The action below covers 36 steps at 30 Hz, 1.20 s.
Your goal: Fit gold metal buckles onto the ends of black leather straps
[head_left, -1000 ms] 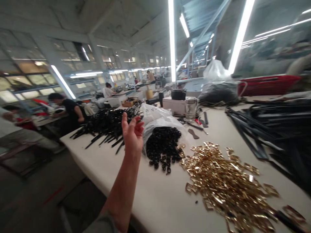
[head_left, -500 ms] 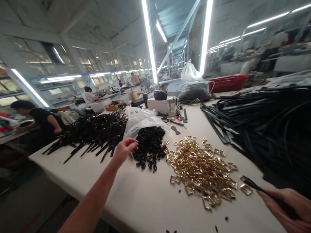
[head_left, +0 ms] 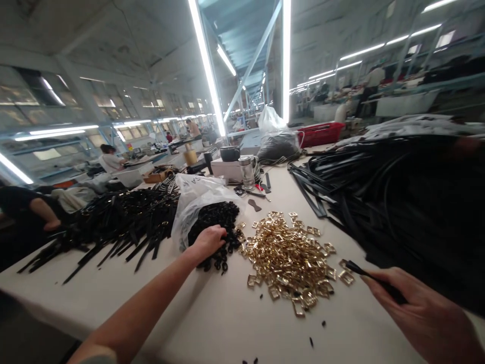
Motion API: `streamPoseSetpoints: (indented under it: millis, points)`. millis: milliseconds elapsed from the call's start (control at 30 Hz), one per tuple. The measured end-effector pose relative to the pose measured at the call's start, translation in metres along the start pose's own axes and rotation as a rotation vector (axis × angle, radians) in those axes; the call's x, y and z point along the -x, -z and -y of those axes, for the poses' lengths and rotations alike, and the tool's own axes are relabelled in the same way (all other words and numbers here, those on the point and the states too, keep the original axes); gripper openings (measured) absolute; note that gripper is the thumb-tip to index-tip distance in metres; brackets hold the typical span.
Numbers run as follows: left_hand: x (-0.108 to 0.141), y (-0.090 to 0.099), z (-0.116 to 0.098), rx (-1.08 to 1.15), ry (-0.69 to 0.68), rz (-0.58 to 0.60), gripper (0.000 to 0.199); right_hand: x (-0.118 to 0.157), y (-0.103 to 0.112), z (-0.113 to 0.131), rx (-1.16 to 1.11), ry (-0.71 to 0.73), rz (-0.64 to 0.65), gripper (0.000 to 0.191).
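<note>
My left hand [head_left: 208, 242] reaches into a heap of small black loops [head_left: 217, 215] that spills from a white plastic bag [head_left: 182, 207]. Its fingers are bunched together at the heap's edge; what is between them, if anything, is hidden. Lower right, my right hand [head_left: 420, 303] grips a narrow black strap [head_left: 358, 268], whose tip points left. That tip lies close to a gold buckle [head_left: 346, 278] at the edge of a large pile of gold buckles [head_left: 288, 253] in the middle of the table.
Many black straps [head_left: 379, 187] cover the table's right side. Another pile of black straps [head_left: 125, 212] lies left. Behind are a glass jar [head_left: 247, 174], a box [head_left: 227, 169], a tied bag [head_left: 278, 144] and a red crate [head_left: 320, 134]. A co-worker's arm [head_left: 45, 212] shows far left.
The view has turned right, so the scene sits further left. My left hand has moved right across the black loops. My right hand still grips the strap, now more fully in view.
</note>
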State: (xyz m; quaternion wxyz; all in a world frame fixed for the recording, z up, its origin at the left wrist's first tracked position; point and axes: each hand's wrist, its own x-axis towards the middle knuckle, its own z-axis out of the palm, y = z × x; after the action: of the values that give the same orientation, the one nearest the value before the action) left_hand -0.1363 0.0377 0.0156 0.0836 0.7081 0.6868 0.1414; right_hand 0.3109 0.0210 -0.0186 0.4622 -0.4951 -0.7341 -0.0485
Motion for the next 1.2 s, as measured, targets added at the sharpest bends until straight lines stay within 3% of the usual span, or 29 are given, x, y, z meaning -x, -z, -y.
streamPoseSetpoints:
  millis: [167, 267, 333, 433, 533, 700, 900, 1200]
  points:
    - [-0.002, 0.009, -0.010, 0.152, -0.018, -0.002, 0.011, -0.001, 0.006, 0.002, 0.000, 0.069, 0.079, 0.034]
    - [-0.003, 0.018, -0.024, 0.372, 0.009, -0.044, 0.008, 0.000, 0.007, 0.002, -0.010, 0.038, 0.108, 0.027]
    - [-0.002, 0.017, -0.041, 0.573, 0.055, -0.058, 0.018, 0.001, 0.006, 0.003, -0.011, 0.019, 0.117, 0.025]
    - [0.001, -0.001, -0.079, 0.920, 0.140, -0.033, 0.033, 0.001, 0.007, 0.006, -0.023, 0.010, 0.120, 0.024]
    - [0.007, -0.033, -0.122, 1.237, 0.219, 0.022, 0.036, 0.000, 0.008, 0.014, -0.068, 0.022, 0.127, 0.021]
    - [0.019, -0.072, -0.172, 1.575, 0.323, 0.141, 0.038, 0.002, 0.009, 0.038, -0.193, 0.053, 0.191, 0.015]
    - [0.030, -0.073, -0.181, 1.744, 0.349, 0.204, 0.037, 0.006, 0.003, 0.056, -0.286, 0.059, 0.225, 0.014]
    - [0.047, -0.081, -0.198, 1.821, 0.460, 0.293, 0.035, 0.011, -0.008, 0.060, -0.291, 0.199, 0.110, 0.014]
